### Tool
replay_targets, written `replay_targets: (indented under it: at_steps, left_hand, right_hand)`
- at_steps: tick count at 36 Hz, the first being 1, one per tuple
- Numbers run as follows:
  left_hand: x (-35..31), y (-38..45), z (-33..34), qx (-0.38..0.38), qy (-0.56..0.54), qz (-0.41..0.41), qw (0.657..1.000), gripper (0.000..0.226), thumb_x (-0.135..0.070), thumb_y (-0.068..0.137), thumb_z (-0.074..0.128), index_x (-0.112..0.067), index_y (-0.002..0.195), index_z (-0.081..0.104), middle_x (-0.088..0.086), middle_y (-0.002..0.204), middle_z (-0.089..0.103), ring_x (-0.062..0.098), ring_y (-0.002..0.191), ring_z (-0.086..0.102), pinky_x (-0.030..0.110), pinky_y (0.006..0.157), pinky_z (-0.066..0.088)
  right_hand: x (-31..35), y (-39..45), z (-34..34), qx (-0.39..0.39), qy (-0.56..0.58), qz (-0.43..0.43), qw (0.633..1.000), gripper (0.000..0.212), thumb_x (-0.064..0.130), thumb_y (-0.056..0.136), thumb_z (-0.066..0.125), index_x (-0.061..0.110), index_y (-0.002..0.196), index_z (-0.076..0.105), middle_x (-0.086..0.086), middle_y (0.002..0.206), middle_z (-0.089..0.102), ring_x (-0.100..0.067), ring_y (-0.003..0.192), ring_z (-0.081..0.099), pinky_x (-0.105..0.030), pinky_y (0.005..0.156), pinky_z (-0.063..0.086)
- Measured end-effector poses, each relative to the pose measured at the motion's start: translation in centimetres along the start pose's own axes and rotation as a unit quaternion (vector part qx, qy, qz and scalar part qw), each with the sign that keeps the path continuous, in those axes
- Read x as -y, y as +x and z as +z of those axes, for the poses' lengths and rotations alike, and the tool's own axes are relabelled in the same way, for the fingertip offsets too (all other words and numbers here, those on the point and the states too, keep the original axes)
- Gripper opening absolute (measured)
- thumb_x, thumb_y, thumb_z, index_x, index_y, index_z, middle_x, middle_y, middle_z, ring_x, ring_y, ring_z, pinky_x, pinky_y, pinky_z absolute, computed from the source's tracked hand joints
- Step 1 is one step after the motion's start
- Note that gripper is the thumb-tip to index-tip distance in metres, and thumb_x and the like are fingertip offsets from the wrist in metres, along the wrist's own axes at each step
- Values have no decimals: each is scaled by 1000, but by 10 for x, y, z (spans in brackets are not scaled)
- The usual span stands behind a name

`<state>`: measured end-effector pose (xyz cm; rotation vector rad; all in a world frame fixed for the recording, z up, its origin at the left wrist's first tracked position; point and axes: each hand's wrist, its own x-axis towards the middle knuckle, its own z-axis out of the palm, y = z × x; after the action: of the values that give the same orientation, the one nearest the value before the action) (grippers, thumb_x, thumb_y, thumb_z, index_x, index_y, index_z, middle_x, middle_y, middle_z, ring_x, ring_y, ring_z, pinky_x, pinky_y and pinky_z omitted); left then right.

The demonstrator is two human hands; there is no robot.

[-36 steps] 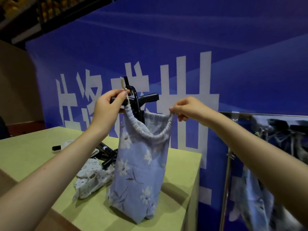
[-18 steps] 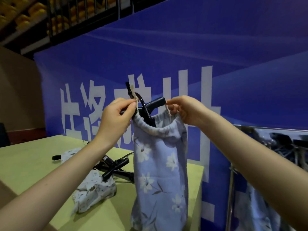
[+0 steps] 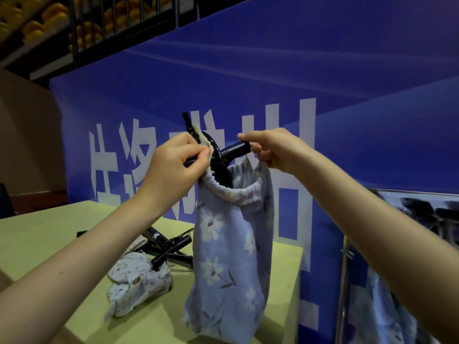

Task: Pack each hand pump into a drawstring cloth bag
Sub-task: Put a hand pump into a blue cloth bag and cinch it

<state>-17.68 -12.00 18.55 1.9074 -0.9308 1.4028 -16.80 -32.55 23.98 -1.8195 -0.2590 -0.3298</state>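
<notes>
A light blue floral drawstring bag [image 3: 229, 256] hangs upright above the table, with a black hand pump [image 3: 224, 160] sticking out of its gathered mouth. My left hand [image 3: 173, 167] pinches the cream drawstring at the bag's left rim, beside the pump's handle. My right hand [image 3: 270, 150] pinches the drawstring at the right rim, its fingers touching the tip of the pump's handle. Another black hand pump [image 3: 166, 247] lies on the table behind a crumpled pale floral bag [image 3: 137, 281].
The yellow-green table [image 3: 37, 237] ends in a right edge just past the hanging bag. A blue banner [image 3: 323, 95] with white characters stands behind. A metal-framed reflective panel [image 3: 402, 269] is at the right. Shelves with yellow items are at the upper left.
The bag has been lifted off the table and its mouth drawn narrower. My right hand has moved left towards the pump's handle, so my hands are closer together.
</notes>
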Motion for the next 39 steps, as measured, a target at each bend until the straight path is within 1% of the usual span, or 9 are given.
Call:
replay_targets:
  at_steps: [5, 9, 13, 18, 23, 25, 31, 36, 39]
  left_hand:
    - [0, -5, 6, 36, 7, 3, 999, 28, -17, 91, 55, -1, 73, 70, 5, 73, 54, 15, 65, 48, 20, 57, 36]
    - [-3, -8, 12, 28, -1, -2, 1000, 26, -15, 91, 57, -1, 74, 70, 5, 72, 55, 15, 65, 49, 21, 57, 37]
    - [1, -17, 16, 15, -19, -47, 999, 21, -9, 94, 56, -2, 80, 70, 3, 76, 55, 11, 69, 51, 12, 60, 35]
    - [1, -23, 19, 15, -19, -49, 998, 20, -8, 94, 54, -1, 88, 71, 6, 81, 59, 10, 73, 53, 12, 63, 38]
    - [0, -21, 20, 20, -17, -45, 999, 22, -11, 94, 53, 0, 86, 71, 5, 81, 57, 11, 72, 52, 25, 63, 42]
    - [1, -20, 20, 20, -20, -50, 998, 21, -10, 94, 54, -1, 86, 71, 4, 82, 58, 11, 74, 53, 26, 65, 43]
    - [2, -21, 17, 18, -9, -51, 998, 20, -8, 95, 55, 0, 87, 71, 4, 81, 58, 10, 74, 53, 16, 63, 41]
    - [-1, -23, 18, -4, -52, -157, 986, 29, -14, 99, 51, 5, 84, 66, 16, 83, 56, 14, 73, 52, 20, 63, 38]
    - [-8, -23, 18, -31, -231, -290, 928, 28, -22, 101, 45, -9, 97, 70, 8, 85, 58, 6, 69, 54, 16, 60, 43]
  right_hand:
    - [6, -1, 5, -12, -155, -42, 987, 9, 12, 86, 69, 10, 93, 64, -4, 65, 47, -14, 57, 42, -26, 55, 40]
    - [15, -4, 12, -8, -282, -97, 954, 11, 7, 87, 62, 11, 86, 72, -10, 82, 69, -20, 69, 53, -31, 62, 45]
    - [9, -8, 13, -4, -230, -138, 963, 16, 5, 91, 56, 9, 95, 71, 1, 78, 66, -9, 64, 54, -21, 60, 49]
    - [1, -4, 14, 17, -176, -140, 974, 25, -3, 89, 53, 15, 99, 68, -12, 87, 68, -11, 65, 57, -23, 65, 53]
    - [8, 3, 21, 11, -271, -153, 950, 31, -3, 85, 52, 21, 89, 71, -2, 68, 63, -12, 58, 53, -23, 53, 45]
    - [10, 4, 26, 18, -310, -165, 936, 36, -5, 82, 48, 24, 85, 71, -7, 69, 64, -17, 59, 50, -26, 52, 40]
    - [18, 4, 33, 36, -275, -151, 949, 36, -6, 85, 45, 17, 91, 71, -2, 74, 61, -13, 57, 53, -22, 54, 48]
    - [2, -22, 44, 65, -189, -194, 960, 34, -4, 84, 44, 20, 94, 66, -7, 77, 64, -15, 67, 59, -32, 66, 54]
    - [-18, -37, 54, 10, -164, -262, 951, 33, 0, 84, 42, 22, 92, 66, -13, 73, 63, -25, 63, 55, -41, 62, 51]
